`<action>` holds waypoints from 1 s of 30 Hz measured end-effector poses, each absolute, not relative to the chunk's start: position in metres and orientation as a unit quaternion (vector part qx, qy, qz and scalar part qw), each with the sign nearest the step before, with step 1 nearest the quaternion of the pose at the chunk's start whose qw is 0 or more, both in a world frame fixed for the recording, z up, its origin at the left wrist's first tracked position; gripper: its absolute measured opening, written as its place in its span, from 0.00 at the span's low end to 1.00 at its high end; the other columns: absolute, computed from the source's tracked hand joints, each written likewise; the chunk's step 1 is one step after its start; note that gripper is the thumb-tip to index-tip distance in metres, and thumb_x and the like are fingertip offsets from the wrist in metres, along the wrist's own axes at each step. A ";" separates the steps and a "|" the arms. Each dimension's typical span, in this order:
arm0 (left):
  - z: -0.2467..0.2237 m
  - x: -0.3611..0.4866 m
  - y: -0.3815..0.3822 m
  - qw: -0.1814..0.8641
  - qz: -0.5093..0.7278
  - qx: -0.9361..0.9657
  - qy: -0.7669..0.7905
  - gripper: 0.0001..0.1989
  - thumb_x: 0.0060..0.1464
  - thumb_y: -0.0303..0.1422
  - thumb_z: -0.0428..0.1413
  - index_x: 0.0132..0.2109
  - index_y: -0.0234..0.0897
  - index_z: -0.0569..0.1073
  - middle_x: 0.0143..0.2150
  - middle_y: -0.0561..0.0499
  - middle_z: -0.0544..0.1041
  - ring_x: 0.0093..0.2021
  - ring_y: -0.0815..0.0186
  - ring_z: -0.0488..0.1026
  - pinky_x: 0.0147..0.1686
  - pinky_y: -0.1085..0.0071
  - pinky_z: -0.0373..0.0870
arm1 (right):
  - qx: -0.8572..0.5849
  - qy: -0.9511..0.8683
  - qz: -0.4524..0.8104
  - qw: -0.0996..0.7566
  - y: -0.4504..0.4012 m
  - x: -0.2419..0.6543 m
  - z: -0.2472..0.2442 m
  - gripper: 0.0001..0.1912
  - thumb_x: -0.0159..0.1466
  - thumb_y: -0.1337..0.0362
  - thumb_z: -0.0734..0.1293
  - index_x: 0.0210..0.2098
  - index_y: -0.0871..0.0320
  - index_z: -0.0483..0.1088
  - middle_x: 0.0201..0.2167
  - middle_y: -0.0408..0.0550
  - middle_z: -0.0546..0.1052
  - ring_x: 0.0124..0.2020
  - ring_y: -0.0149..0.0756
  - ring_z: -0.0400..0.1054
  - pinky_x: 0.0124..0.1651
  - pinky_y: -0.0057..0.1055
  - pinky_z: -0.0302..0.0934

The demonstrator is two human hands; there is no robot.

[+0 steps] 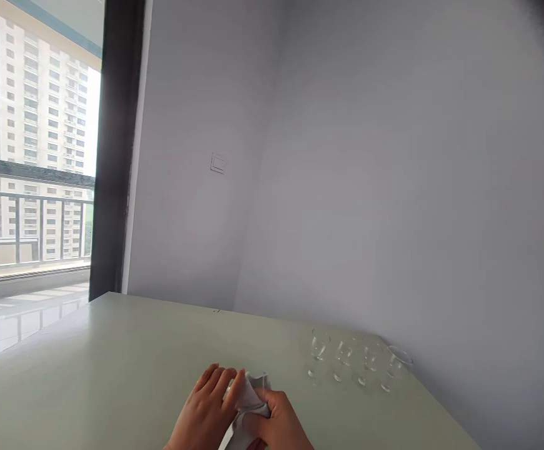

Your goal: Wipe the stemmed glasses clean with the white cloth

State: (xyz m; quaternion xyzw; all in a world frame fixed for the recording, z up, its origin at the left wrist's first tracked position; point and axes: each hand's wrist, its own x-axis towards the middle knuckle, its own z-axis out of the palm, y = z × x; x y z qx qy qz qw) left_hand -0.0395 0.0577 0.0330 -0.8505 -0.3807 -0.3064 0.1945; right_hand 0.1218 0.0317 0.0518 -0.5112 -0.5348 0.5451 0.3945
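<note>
Low in the head view, my left hand (207, 405) curls its fingers round a clear glass (227, 392), mostly hidden by the hand and cloth. A pale grey-white cloth (248, 400) is bunched against that glass. My right hand (276, 420) pinches the cloth between thumb and fingers, just right of the left hand. Both hands are close together above the table. To their right, several clear stemmed glasses stand upright in a row, among them a leftmost one (318, 347) and a rightmost one (399, 357).
The pale green tabletop (112, 375) reaches back to grey walls (370, 156), and its right edge slopes toward me. A small dark mark (216, 310) lies at the back edge. On the left are a dark door frame (117, 144) and a balcony railing (28, 197).
</note>
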 end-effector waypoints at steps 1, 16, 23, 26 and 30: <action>0.035 -0.041 0.059 0.203 -0.303 -0.857 -0.365 0.24 0.47 0.19 0.49 0.52 0.38 0.64 0.38 0.50 0.77 0.36 0.61 0.73 0.45 0.59 0.66 | -0.506 -0.520 0.559 0.402 0.033 0.125 0.051 0.20 0.45 0.63 0.67 0.39 0.62 0.70 0.17 0.38 0.66 0.17 0.30 0.61 0.21 0.27 0.56; 0.057 -0.043 0.051 -0.515 -0.219 -0.746 -0.362 0.28 0.43 0.57 0.51 0.38 0.36 0.72 0.27 0.50 0.74 0.27 0.64 0.70 0.26 0.70 0.64 | -0.454 -0.655 0.529 0.292 0.013 0.180 0.087 0.11 0.43 0.63 0.73 0.27 0.58 0.75 0.21 0.39 0.72 0.26 0.34 0.68 0.28 0.26 0.59; 0.054 -0.042 0.053 -0.027 -0.251 -0.861 -0.442 0.09 0.54 0.35 0.51 0.42 0.44 0.72 0.34 0.51 0.77 0.36 0.59 0.71 0.42 0.60 0.62 | -0.406 -0.507 0.629 0.427 0.039 0.155 0.059 0.21 0.50 0.60 0.69 0.41 0.65 0.69 0.22 0.43 0.72 0.14 0.26 0.63 0.17 0.24 0.57; 0.055 -0.046 0.055 -0.172 -0.267 -0.830 -0.459 0.06 0.52 0.36 0.53 0.34 0.40 0.72 0.26 0.54 0.72 0.28 0.65 0.67 0.29 0.70 0.59 | -0.443 -0.552 0.598 0.376 0.027 0.162 0.065 0.24 0.48 0.66 0.70 0.45 0.62 0.67 0.27 0.42 0.74 0.18 0.27 0.65 0.22 0.25 0.61; 0.060 -0.050 0.054 -0.573 -0.183 -0.721 -0.344 0.20 0.41 0.50 0.56 0.28 0.36 0.70 0.17 0.56 0.66 0.17 0.71 0.59 0.18 0.74 0.53 | -0.473 -0.677 0.488 0.281 0.010 0.182 0.087 0.16 0.43 0.68 0.73 0.33 0.57 0.74 0.28 0.39 0.73 0.30 0.32 0.68 0.30 0.24 0.60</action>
